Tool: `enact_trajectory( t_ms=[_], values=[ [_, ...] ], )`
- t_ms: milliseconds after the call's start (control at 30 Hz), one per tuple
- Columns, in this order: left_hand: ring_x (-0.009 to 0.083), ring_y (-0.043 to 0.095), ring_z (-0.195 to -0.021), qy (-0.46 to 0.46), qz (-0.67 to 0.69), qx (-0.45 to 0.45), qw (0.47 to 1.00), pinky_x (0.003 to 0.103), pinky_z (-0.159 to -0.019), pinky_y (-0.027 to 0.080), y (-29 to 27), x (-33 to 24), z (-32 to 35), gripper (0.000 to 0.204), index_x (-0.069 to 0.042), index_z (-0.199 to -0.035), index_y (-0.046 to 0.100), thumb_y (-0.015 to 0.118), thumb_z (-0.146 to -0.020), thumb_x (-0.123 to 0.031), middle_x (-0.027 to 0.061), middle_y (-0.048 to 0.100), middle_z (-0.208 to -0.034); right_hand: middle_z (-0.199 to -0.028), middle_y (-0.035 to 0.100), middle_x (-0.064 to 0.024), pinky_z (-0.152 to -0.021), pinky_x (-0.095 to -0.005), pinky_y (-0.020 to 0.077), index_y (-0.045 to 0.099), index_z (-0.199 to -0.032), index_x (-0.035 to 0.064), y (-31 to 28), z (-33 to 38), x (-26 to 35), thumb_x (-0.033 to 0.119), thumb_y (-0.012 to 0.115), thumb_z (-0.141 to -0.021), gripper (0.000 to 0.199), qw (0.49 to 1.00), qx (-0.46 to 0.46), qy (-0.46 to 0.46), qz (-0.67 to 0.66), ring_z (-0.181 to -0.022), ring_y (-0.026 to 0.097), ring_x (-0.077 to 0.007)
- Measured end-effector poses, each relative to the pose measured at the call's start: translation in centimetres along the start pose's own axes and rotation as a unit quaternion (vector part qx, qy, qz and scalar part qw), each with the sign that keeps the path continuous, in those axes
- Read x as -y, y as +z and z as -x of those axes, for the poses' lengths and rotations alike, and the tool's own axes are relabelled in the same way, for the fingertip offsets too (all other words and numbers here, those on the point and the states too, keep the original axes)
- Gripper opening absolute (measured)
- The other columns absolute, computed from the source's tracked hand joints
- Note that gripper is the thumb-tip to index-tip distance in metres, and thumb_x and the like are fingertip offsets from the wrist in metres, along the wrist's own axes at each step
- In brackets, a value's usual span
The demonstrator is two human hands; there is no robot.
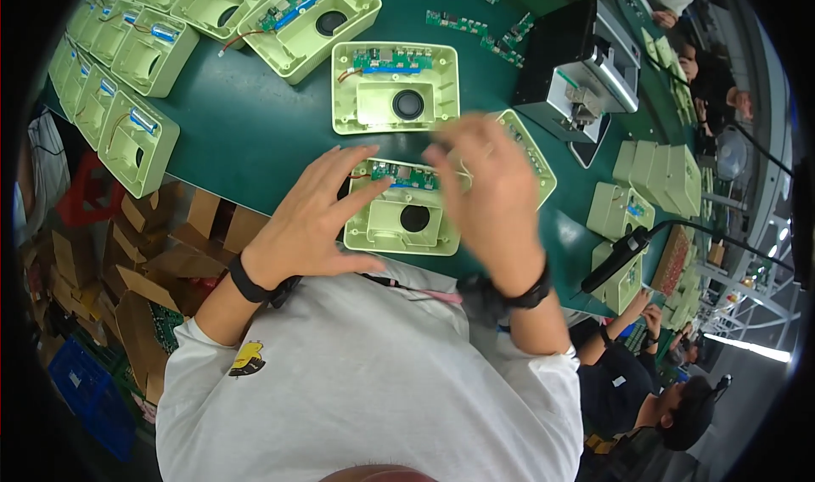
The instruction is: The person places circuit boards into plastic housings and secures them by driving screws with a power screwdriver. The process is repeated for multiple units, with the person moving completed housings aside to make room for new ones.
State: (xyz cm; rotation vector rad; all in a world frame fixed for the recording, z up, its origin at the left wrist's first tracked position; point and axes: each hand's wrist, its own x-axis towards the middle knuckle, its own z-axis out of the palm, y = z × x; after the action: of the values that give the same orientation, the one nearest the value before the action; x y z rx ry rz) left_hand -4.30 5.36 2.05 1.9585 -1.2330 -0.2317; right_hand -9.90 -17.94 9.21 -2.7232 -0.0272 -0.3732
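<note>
Left fingers [360, 196] spread over a hollow-side-up green housing [386, 219], its long axis running toward blurred right fingers [467, 138], grip unclear.

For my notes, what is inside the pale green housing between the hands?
A circuit board and a round black part show. The left hand covers part of the left side; the right hand, the upper right corner.

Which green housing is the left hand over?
The housing nearest the person's shirt: the left hand covers part of its left side; the others lie clear of that hand.
</note>
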Motion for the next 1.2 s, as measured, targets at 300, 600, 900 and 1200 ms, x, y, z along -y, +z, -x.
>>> enact_trajectory(
  t_ms=[300, 600, 900, 1200],
  values=[
    [0.0437, 0.047, -0.143, -0.128, -0.361, -0.226, 0.896, 0.055, -0.12, 0.037, -14.7, 12.5, -1.1, 0.054, -0.009, -0.141, 0.063, 0.076, -0.089, -0.012, 0.0223, 0.051, -0.155, -0.113, 0.072, -0.018, -0.084, -0.0484, 0.0599, 0.071, -0.124, 0.0083, 3.7, -13.7, -12.8, 0.012, 0.074, -0.092, 0.033, 0.972, 0.047, -0.12, 0.195, -0.1, 0.072, -0.0385],
    [0.0413, 0.047, -0.146, -0.138, -0.426, -0.113, 0.887, 0.052, -0.118, 0.041, -18.5, 17.7, -5.0, 0.035, -0.003, -0.116, 0.066, 0.078, -0.083, -0.006, 0.0203, 0.055, -0.152, -0.1, 0.072, -0.0178, -0.082, -0.0474, 0.056, 0.072, -0.096, 0.0028, 3.2, -13.7, -12.6, 0.01, 0.073, -0.093, 0.008, 0.984, -0.01, -0.11, 0.14, -0.094, 0.07, -0.0398],
    [0.0426, 0.054, -0.136, -0.065, -0.335, -0.287, 0.895, 0.049, -0.108, 0.049, -17.2, 9.5, -3.0, 0.022, -0.001, -0.098, 0.057, 0.074, -0.085, 0.004, 0.0168, 0.057, -0.151, -0.096, 0.07, -0.0151, -0.08, -0.0382, 0.054, 0.07, -0.105, -0.0004, -4.9, -12.4, 0.1, 0.001, 0.073, -0.096, 0.01, 0.994, -0.06, -0.091, -0.013, -0.088, 0.068, -0.0288],
    [0.0421, 0.052, -0.14, -0.251, -0.259, -0.201, 0.911, 0.054, -0.109, 0.044, -4.4, -1.1, 8.9, 0.022, -0.003, -0.089, 0.056, 0.076, -0.079, -0.001, 0.0211, 0.053, -0.155, -0.091, 0.068, -0.0076, -0.077, -0.04, 0.0485, 0.072, -0.095, 0.0035, 0.9, -9.4, 7.4, -0.002, 0.079, -0.081, 0.016, 0.959, 0.057, -0.27, -0.058, -0.087, 0.064, -0.028]
  ],
)
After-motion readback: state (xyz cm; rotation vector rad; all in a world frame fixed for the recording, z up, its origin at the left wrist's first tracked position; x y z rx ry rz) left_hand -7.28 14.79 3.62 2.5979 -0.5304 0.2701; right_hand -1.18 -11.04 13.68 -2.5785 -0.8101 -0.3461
